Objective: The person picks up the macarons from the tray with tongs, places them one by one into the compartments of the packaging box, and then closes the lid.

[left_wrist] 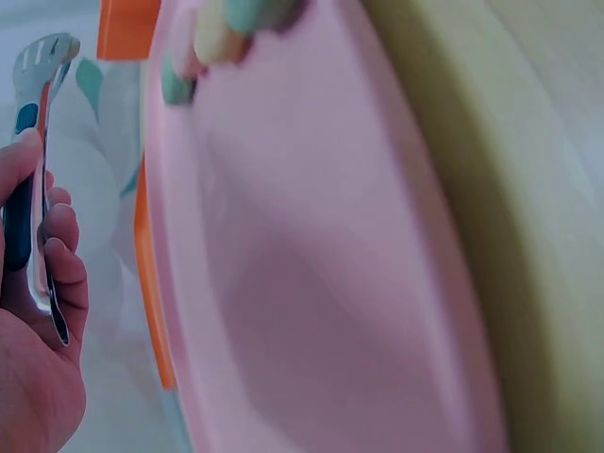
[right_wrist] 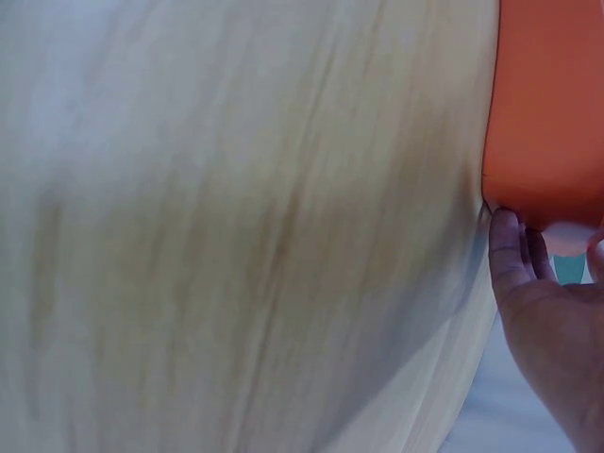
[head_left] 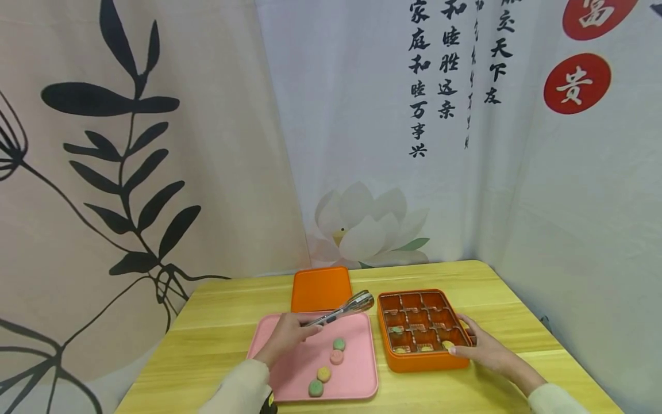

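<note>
My left hand (head_left: 289,336) holds metal tongs (head_left: 338,312) with dark grips above the pink tray (head_left: 289,382), tips pointing right. In the left wrist view the fingers wrap the tongs (left_wrist: 38,123); a pale bit shows at the slotted tips, but I cannot tell whether it is gripped. On the tray lie a green cake (head_left: 338,344), a pink cake (head_left: 337,357), a yellow cake (head_left: 323,374) and another green cake (head_left: 316,388), all small and round. My right hand (head_left: 488,348) grips the orange divided box (head_left: 424,362) at its front right corner, thumb over the rim.
Clear compartments fill the box; a green cake (head_left: 396,330) sits at its left, with yellow cakes (head_left: 426,348) along the front row. Behind the tray lies a flat orange lid (head_left: 320,290). The wooden table (head_left: 222,322) ends at a printed curtain (head_left: 233,172).
</note>
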{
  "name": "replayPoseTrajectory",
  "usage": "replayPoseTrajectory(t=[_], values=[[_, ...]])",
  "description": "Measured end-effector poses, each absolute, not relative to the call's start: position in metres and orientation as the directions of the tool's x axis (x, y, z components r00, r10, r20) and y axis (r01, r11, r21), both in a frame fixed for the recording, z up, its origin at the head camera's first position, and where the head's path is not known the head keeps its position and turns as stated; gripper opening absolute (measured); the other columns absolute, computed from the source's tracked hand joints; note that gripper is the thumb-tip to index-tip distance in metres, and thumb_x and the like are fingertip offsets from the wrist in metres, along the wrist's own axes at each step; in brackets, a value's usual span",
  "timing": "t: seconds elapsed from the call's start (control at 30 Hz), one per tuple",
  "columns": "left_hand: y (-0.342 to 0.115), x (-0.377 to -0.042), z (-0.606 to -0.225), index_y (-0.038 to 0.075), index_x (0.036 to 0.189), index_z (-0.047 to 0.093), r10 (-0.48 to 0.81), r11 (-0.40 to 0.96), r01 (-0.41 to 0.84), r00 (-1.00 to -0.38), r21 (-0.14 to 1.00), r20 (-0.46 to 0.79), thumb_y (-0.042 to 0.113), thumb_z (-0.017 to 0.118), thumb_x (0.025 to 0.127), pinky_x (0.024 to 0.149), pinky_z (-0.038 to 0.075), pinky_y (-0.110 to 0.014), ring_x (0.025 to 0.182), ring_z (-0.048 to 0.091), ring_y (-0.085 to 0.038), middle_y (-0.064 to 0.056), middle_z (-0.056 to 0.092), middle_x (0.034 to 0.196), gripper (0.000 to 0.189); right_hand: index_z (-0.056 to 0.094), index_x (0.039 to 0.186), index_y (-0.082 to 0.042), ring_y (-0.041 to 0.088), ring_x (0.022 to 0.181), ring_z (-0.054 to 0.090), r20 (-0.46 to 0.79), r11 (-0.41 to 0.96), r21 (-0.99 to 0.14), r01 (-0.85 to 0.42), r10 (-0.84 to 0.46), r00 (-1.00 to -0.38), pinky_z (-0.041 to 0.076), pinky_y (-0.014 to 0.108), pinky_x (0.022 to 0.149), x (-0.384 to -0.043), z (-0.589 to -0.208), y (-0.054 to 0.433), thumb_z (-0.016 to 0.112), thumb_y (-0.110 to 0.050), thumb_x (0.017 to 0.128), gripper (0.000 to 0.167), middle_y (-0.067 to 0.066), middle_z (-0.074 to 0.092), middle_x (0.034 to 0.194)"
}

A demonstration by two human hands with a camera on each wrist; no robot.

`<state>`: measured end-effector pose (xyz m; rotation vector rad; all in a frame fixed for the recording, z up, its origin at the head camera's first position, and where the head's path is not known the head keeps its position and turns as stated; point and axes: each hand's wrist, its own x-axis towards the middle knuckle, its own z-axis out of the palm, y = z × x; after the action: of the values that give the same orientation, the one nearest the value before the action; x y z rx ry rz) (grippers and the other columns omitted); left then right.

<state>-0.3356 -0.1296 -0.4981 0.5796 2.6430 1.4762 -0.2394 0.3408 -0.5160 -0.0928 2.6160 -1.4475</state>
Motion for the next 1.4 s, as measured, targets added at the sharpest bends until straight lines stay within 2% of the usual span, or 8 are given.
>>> replayPoseTrajectory(t=[0.23,0.5,0.73,0.83,1.0,1.1,1.3,1.4], values=[[-0.084,-0.335,-0.494,0.014,0.096,0.081,0.394,0.416,0.299,-0.911,0.859,0.127,0.024,0.079,0.086,0.051,0.039,-0.024,0.058,0.047,-0.013,-0.005,0.061,0.068,0.014,0.009,0.157,-0.004,0.059,0.126,0.036,-0.104,0.530,-0.848,0.021,-0.126,-0.987,0.035,0.070,0.096,-0.236,-0.513,0.340,0.073,-0.031,0.091,0.095,0.042,0.028,0.142],[-0.040,-0.330,-0.494,0.014,0.098,0.080,0.435,0.360,0.293,-0.893,0.886,0.119,0.016,0.080,0.084,0.047,0.032,-0.023,0.054,0.039,-0.010,0.003,0.059,0.065,0.014,0.009,0.157,-0.004,0.059,0.128,0.034,-0.107,0.539,-0.842,0.023,-0.124,-0.987,0.036,0.069,0.095,-0.236,-0.510,0.336,0.071,-0.032,0.092,0.094,0.043,0.026,0.143],[-0.025,-0.326,-0.496,0.015,0.088,0.077,0.450,0.370,0.315,-0.884,0.874,0.128,0.015,0.082,0.082,0.044,0.028,-0.023,0.054,0.037,-0.009,0.006,0.064,0.072,0.008,0.009,0.157,-0.005,0.061,0.131,0.028,-0.114,0.535,-0.844,0.032,-0.120,-0.986,0.034,0.071,0.096,-0.235,-0.512,0.335,0.071,-0.034,0.092,0.095,0.043,0.023,0.145],[-0.025,-0.324,-0.496,0.015,0.093,0.077,0.438,0.370,0.298,-0.892,0.880,0.117,0.017,0.082,0.081,0.041,0.028,-0.023,0.053,0.037,-0.009,0.004,0.065,0.075,0.013,0.009,0.157,-0.005,0.060,0.129,0.032,-0.111,0.533,-0.845,0.033,-0.115,-0.987,0.034,0.070,0.096,-0.235,-0.513,0.337,0.071,-0.033,0.092,0.095,0.042,0.025,0.144],[-0.035,-0.321,-0.494,0.016,0.106,0.077,0.415,0.296,0.228,-0.905,0.927,0.090,0.017,0.082,0.082,0.042,0.032,-0.025,0.050,0.036,-0.010,0.000,0.070,0.090,0.025,0.009,0.157,-0.005,0.059,0.127,0.036,-0.104,0.536,-0.844,0.027,-0.115,-0.988,0.036,0.069,0.096,-0.234,-0.513,0.338,0.072,-0.033,0.092,0.095,0.042,0.028,0.143],[-0.047,-0.321,-0.493,0.017,0.110,0.077,0.406,0.272,0.192,-0.911,0.943,0.069,0.019,0.081,0.083,0.044,0.036,-0.026,0.050,0.040,-0.012,-0.002,0.070,0.092,0.027,0.009,0.157,-0.005,0.060,0.126,0.037,-0.105,0.539,-0.842,0.025,-0.117,-0.988,0.037,0.068,0.096,-0.233,-0.511,0.338,0.071,-0.032,0.092,0.094,0.043,0.027,0.144],[-0.078,-0.326,-0.490,0.013,0.104,0.078,0.367,0.401,0.306,-0.917,0.863,0.155,0.020,0.080,0.084,0.065,0.049,-0.024,0.078,0.057,-0.014,0.004,0.071,0.092,0.021,0.009,0.157,-0.004,0.058,0.126,0.037,-0.100,0.540,-0.842,0.019,-0.121,-0.988,0.038,0.068,0.095,-0.233,-0.509,0.337,0.072,-0.031,0.092,0.094,0.042,0.030,0.141],[-0.096,-0.327,-0.489,0.010,0.106,0.077,0.354,0.434,0.327,-0.919,0.839,0.175,0.022,0.080,0.085,0.068,0.051,-0.027,0.082,0.058,-0.016,0.003,0.071,0.094,0.024,0.009,0.157,-0.004,0.057,0.125,0.039,-0.098,0.545,-0.839,0.014,-0.125,-0.987,0.039,0.067,0.094,-0.233,-0.508,0.337,0.072,-0.030,0.092,0.094,0.042,0.031,0.140]])
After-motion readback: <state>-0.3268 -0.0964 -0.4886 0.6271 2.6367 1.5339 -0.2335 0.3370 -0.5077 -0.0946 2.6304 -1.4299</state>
